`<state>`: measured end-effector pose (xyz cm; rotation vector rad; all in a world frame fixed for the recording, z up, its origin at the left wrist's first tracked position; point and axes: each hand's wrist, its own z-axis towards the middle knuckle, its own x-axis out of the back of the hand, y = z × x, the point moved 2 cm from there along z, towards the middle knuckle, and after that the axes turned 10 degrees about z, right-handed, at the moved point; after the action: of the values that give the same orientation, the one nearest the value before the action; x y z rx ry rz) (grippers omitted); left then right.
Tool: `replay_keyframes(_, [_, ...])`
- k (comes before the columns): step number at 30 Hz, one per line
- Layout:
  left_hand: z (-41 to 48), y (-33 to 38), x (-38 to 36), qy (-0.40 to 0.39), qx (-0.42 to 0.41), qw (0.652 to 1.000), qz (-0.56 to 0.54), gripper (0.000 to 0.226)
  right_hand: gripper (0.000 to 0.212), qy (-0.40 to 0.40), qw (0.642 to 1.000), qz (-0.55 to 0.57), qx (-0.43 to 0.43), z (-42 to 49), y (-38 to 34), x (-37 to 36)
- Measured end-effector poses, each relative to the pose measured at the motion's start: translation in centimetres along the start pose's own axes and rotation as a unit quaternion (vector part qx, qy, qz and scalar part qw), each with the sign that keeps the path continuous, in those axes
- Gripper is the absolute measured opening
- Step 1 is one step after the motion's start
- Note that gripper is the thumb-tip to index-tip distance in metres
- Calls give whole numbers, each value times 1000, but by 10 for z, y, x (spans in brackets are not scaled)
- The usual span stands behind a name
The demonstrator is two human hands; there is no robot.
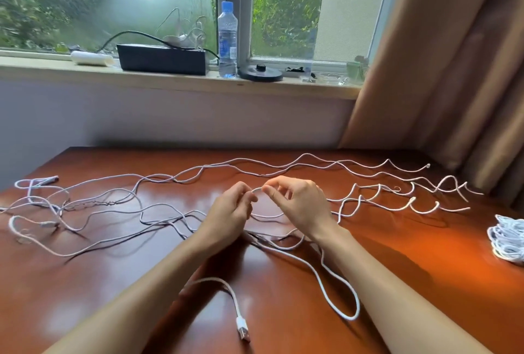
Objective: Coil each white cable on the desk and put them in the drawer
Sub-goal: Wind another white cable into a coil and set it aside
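The left hand (231, 209) is pinching a white cable (266, 216) between thumb and fingertips. The right hand (300, 200) is pinching the same strand just beside it, bending a small loop, probably to start a coil. Other cables (198, 167) are sprawling across the counter (425, 254). A coiled bundle (507, 240) is lying at its right edge.

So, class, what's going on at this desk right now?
A person is working at a wooden desk. The left hand and right hand each pinch a white cable, bending it into a small loop between them. Other loose cables sprawl uncoiled across the desk, and a USB plug lies near the front. One coiled white bundle sits at the right edge. No drawer is in view.
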<state>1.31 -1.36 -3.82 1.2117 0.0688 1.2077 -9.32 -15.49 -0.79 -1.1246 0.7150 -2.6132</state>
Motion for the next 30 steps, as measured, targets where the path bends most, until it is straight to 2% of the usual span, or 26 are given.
replay_keyframes(6, [-3, -13, 3, 32, 20, 998, -56, 19, 15, 1, 999, 35, 10, -5, 12, -15])
replay_keyframes(10, [-4, -8, 7, 33, 43, 989, -139, 24, 22, 1, 995, 96, -1, -13, 21, -11])
replay_keyframes(13, [-5, -1, 10, 19, 62, 981, -185, 26, 28, 1, 994, 104, -11, -20, 21, -7])
replay_keyframes(16, [-8, 5, 13, -11, 72, 971, -226, 26, 21, 6, 994, 107, -11, -23, 17, -6])
replay_keyframes(19, [-17, 12, 12, -50, 71, 968, -234, 30, 15, 16, 993, 115, 8, -24, 10, -5])
replay_keyframes(22, [-21, 13, 13, -51, 86, 966, -238, 33, 16, 13, 990, 142, 0, -26, 5, -7])
replay_keyframes(26, [-17, 11, 17, -25, 138, 934, -328, 32, 7, 8, 983, 182, -22, -26, 0, -5])
replay_keyframes(30, [-16, 10, 22, -19, 183, 879, -441, 29, 9, -3, 968, 241, -66, -28, -2, -6])
